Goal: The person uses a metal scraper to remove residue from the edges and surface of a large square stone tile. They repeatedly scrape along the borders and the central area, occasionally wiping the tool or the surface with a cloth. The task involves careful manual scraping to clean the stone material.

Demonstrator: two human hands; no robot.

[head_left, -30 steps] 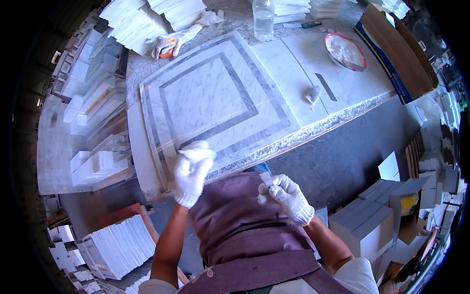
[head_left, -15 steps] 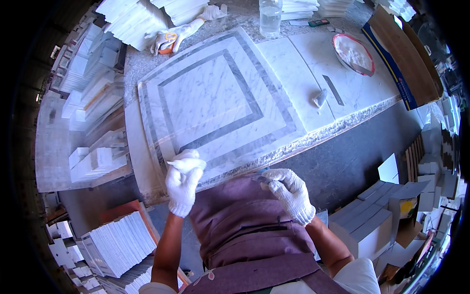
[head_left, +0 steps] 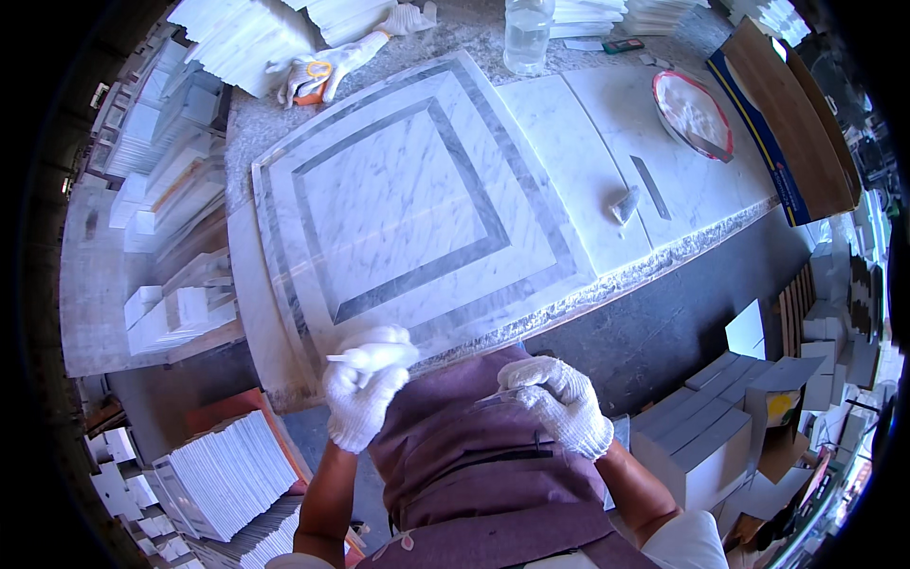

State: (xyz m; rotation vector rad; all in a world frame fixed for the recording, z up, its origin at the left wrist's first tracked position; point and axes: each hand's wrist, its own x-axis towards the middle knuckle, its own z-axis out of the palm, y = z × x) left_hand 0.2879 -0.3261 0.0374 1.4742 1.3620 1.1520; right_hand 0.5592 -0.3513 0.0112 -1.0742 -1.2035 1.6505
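Note:
My left hand (head_left: 365,394), in a white knit glove, is raised off the near edge of a marble panel. Its fingers are curled together, and whatever they may hold is hidden. A white pointed tip juts from it to the left. My right hand (head_left: 564,403), gloved alike, pinches a small thin metal blade (head_left: 495,397) in front of my purple apron (head_left: 464,455). The square white marble panel (head_left: 398,209) with two grey inlaid bands lies flat on the worktable beyond both hands. Neither hand touches it.
Right of the panel lie a grey strip (head_left: 650,188), a small stone-like piece (head_left: 624,205) and a red-rimmed bowl (head_left: 690,109) of white paste. A cardboard box (head_left: 791,123), water bottle (head_left: 527,38), spare gloves (head_left: 351,63) and tile stacks (head_left: 242,43) stand around. Cartons (head_left: 697,417) sit at lower right.
My left hand has shifted slightly right and down, away from the panel. My right hand has moved a little down, with the blade now turned more toward the apron. The view has shifted slightly.

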